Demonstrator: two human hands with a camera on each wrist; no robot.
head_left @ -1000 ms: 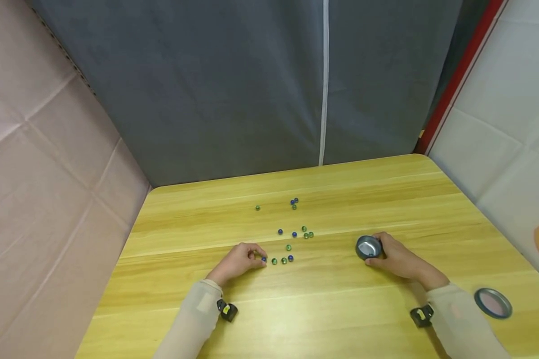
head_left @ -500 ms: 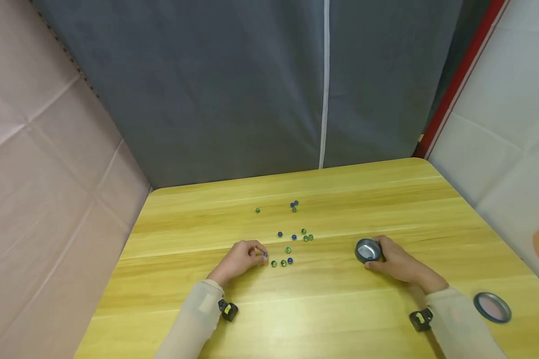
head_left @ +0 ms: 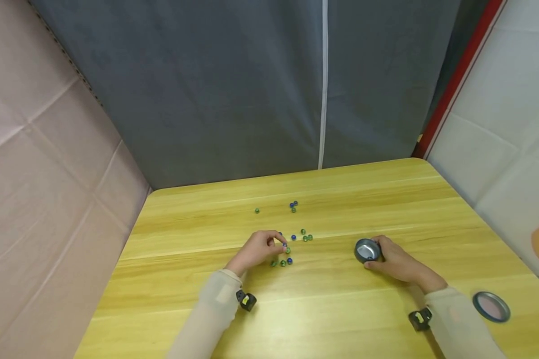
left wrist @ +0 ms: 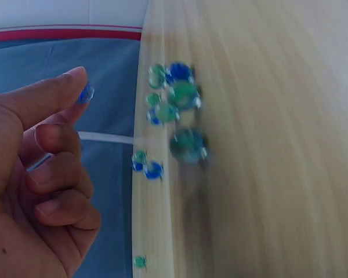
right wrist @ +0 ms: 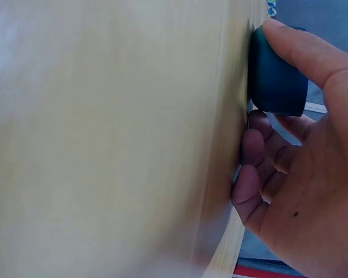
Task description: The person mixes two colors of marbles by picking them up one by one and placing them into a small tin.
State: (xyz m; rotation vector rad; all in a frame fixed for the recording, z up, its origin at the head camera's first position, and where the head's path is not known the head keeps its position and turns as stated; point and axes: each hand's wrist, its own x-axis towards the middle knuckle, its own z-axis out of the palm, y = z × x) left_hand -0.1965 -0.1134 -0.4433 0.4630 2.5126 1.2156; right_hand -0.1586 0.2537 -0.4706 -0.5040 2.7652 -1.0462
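Observation:
Between thumb and forefinger my left hand [head_left: 259,249] pinches a blue marble [left wrist: 86,94], lifted above the table; its other fingers are curled. In the head view this hand overlaps part of the marble group, close by a green marble [head_left: 288,251] and a blue marble [head_left: 289,261]. Off to the right, my right hand [head_left: 397,260] grips a small round dark tin [head_left: 367,250] by its side, thumb at the near side and fingers behind. The tin stands upright on the table, its open top showing a shiny inside. In the right wrist view the tin's dark blue wall [right wrist: 278,78] shows.
More green and blue marbles lie farther back, among them a lone green marble [head_left: 257,211] and a blue marble [head_left: 294,238]. A round lid [head_left: 491,306] lies by the right forearm. The wooden table [head_left: 170,239] ends at a grey curtain [head_left: 233,99].
My left hand has picked the blue marble up off the table and carried it right and slightly away from me. The right hand and the tin stay in place.

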